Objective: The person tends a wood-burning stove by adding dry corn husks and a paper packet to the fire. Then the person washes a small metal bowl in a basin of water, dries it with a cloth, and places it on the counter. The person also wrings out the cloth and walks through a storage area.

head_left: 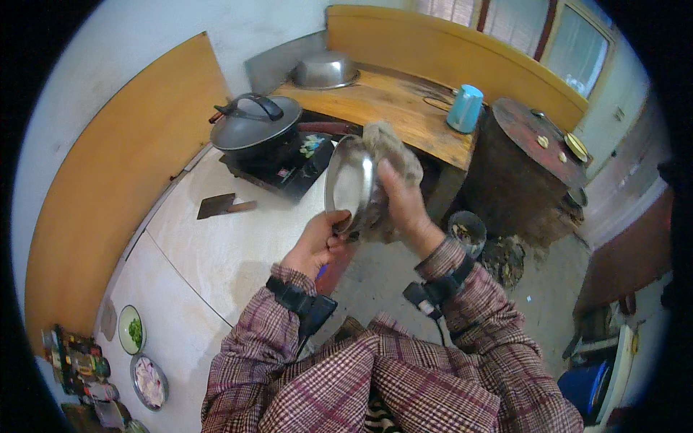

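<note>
A round stainless steel dish [346, 176] is tilted on edge in front of me. My left hand [319, 243] grips its lower rim, with the thumb on the inner side. My right hand [405, 208] holds a grey-brown cloth [392, 151] against the outside of the dish. Both hands are above the gap to the right of the white counter. Left of the dish, a lidded black wok [257, 127] sits on a black cooktop [281, 176]. A cleaver [219, 206] with a wooden handle lies on the counter below the cooktop.
A bowl of chopped greens [130, 330], a metal bowl of pale slices [149, 382] and several bottles [81, 357] stand lower left. An upturned metal basin [326, 70] and a blue jug [465, 109] are on the wooden table [379, 89]. A rusty drum [509, 162] and a bin [466, 234] stand right.
</note>
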